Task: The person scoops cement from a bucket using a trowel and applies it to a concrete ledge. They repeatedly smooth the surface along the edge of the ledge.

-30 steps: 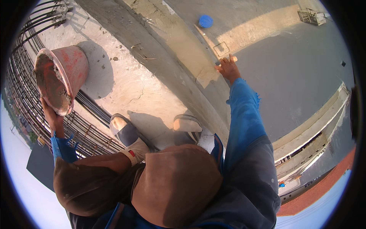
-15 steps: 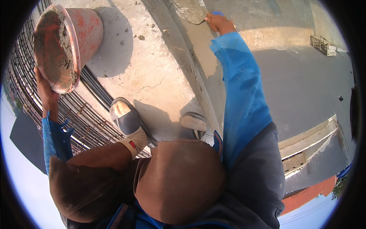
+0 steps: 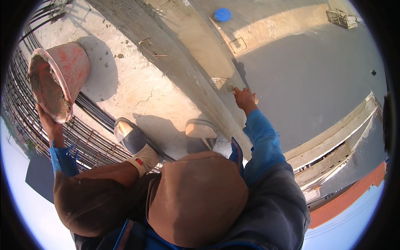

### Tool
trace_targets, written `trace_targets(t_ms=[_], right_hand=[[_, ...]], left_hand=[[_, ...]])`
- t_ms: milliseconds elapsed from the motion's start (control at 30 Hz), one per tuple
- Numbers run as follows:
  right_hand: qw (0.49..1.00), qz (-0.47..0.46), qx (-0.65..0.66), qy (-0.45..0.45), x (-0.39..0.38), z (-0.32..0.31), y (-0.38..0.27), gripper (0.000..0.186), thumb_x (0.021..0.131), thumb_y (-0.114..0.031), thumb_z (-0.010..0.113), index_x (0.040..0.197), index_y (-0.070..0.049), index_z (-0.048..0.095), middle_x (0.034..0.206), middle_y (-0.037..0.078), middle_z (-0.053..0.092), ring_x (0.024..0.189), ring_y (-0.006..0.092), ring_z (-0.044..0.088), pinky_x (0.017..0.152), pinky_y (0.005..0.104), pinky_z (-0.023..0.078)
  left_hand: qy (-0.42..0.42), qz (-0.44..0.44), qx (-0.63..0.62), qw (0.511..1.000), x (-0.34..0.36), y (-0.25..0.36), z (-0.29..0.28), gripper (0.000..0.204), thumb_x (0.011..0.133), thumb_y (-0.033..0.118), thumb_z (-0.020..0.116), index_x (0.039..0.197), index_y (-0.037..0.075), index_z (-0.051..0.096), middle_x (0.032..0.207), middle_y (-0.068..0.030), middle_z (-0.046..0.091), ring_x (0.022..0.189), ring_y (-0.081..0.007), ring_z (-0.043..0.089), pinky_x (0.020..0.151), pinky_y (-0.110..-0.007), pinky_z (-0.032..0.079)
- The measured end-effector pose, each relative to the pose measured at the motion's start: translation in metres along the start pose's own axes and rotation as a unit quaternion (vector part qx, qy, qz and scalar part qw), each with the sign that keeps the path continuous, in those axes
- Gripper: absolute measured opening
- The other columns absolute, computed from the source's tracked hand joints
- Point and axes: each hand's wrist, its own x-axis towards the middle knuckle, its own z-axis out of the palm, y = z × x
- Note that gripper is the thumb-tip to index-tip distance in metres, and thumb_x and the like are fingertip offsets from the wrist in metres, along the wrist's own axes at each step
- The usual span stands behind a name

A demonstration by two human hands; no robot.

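Observation:
At the left, a reddish bucket [image 3: 70,64] lies tipped with its mouth facing left and toward me. Grey mortar coats its inside and rim. My left hand [image 3: 51,127] is closed on the lower rim, its fingers partly hidden by the bucket. Out to the right, my right hand [image 3: 245,99] grips the handle of a trowel [image 3: 223,84]. The trowel's blade is smeared with mortar and points left, on or just above the smooth strip on top of the concrete wall [image 3: 196,54]; contact cannot be told.
My sandalled feet rest on a pale concrete ledge [image 3: 154,89] dotted with mortar crumbs. Steel reinforcing bars [image 3: 89,135] run along its left side. Beyond the wall, a grey surface [image 3: 291,87] lies lower down, with a blue round container [image 3: 222,15] and a wooden crate [image 3: 341,19].
My right hand has drawn the trowel back toward me along the wall top. The left hand keeps its grip on the bucket. The view has shifted, bringing the blue container fully into sight.

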Motion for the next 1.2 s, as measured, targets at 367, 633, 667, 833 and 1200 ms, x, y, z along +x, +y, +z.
trace_targets(t_ms=[367,633,667,833,1200], right_hand=[[0.972,-0.082,0.156,0.159,0.052,-0.057,-0.023,0.043,0.113,-0.048,0.040,0.140,-0.018,0.054,0.135,0.023,0.062,0.121,0.0446,0.066,0.101,0.0581,0.055],[0.967,-0.145,0.110,0.177,0.135,-0.280,-0.214,0.046,0.098,-0.019,0.055,0.142,-0.011,0.067,0.141,0.019,0.069,0.129,0.0414,0.065,0.105,0.0523,0.054],[0.975,-0.142,0.079,0.151,0.138,-0.293,-0.225,0.046,0.095,-0.016,0.057,0.138,-0.011,0.070,0.139,0.019,0.070,0.127,0.0417,0.067,0.103,0.0517,0.055],[0.989,-0.135,0.008,0.065,0.125,-0.259,-0.211,0.041,0.093,-0.014,0.059,0.130,-0.009,0.076,0.134,0.020,0.072,0.122,0.0414,0.070,0.101,0.0498,0.057],[0.973,-0.119,0.167,0.107,0.039,-0.052,-0.060,0.044,0.109,-0.037,0.052,0.144,-0.012,0.063,0.136,0.024,0.068,0.127,0.0427,0.063,0.109,0.0505,0.050]], left_hand=[[-0.080,0.019,-0.030,0.996,0.014,-0.007,-0.004,0.051,0.116,0.045,0.041,0.151,0.011,0.053,0.146,-0.0085,0.064,0.129,-0.0303,0.065,0.111,-0.048,0.054],[-0.084,0.036,-0.026,0.996,-0.001,-0.005,0.013,0.051,0.117,0.044,0.038,0.154,0.010,0.049,0.149,-0.0086,0.061,0.133,-0.0294,0.061,0.116,-0.047,0.049],[-0.082,0.038,-0.025,0.996,-0.001,-0.005,0.010,0.052,0.117,0.044,0.038,0.154,0.010,0.049,0.149,-0.0084,0.061,0.133,-0.0293,0.061,0.115,-0.047,0.050],[-0.060,0.040,-0.020,0.997,0.008,-0.007,-0.014,0.053,0.117,0.046,0.039,0.155,0.010,0.049,0.147,-0.0078,0.062,0.132,-0.0292,0.062,0.113,-0.046,0.051],[-0.096,0.059,-0.017,0.993,0.024,-0.001,-0.031,0.053,0.117,0.044,0.038,0.154,0.009,0.050,0.149,-0.0108,0.062,0.133,-0.0322,0.062,0.113,-0.048,0.053]])
